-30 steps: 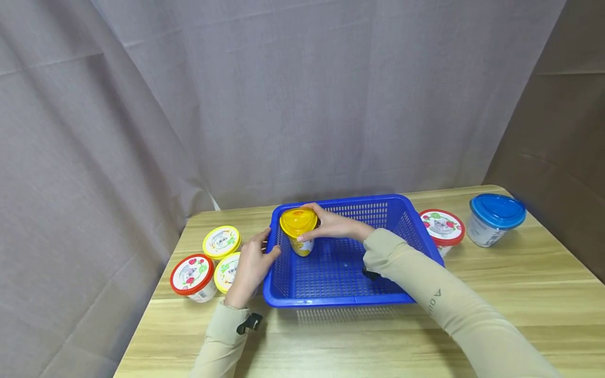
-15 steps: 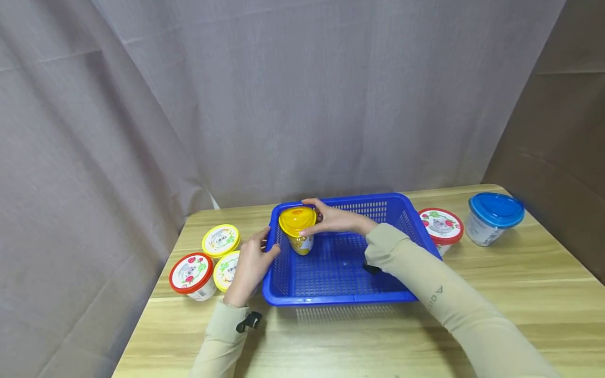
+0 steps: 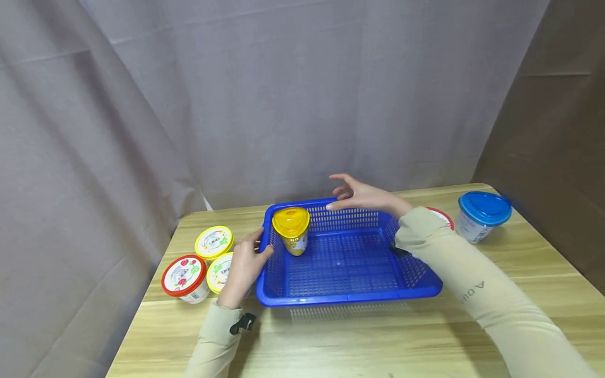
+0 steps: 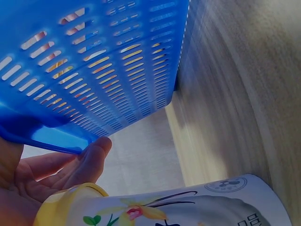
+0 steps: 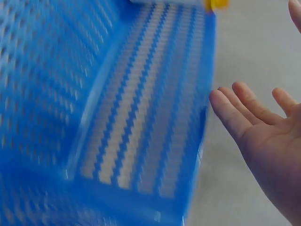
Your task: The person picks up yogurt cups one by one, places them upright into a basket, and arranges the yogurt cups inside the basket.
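Note:
A blue slotted plastic basket (image 3: 342,268) sits on the table in the head view. Inside its back left corner stands a cup with a yellow lid (image 3: 291,223), touched by neither hand. My left hand (image 3: 244,266) grips the basket's left rim; in the left wrist view its fingers (image 4: 91,162) curl under that rim. A tub with a yellow lid (image 4: 77,200) lies close by those fingers in that view. Over the basket's back rim hovers my right hand (image 3: 366,196), fingers spread and holding nothing. The right wrist view, blurred, shows the right palm (image 5: 277,146) beside the basket wall.
Left of the basket stand two yellow-lidded tubs (image 3: 214,241) and a red-lidded tub (image 3: 184,275). On the right are a blue-lidded tub (image 3: 484,210) and another red-lidded tub (image 3: 441,215), partly hidden by my right sleeve. A grey curtain (image 3: 302,105) hangs behind the wooden table (image 3: 340,346).
My right hand has let go of the yellow-lidded cup and moved up and to the right, out of the basket. The cup stays in the corner. My left hand keeps its hold on the rim.

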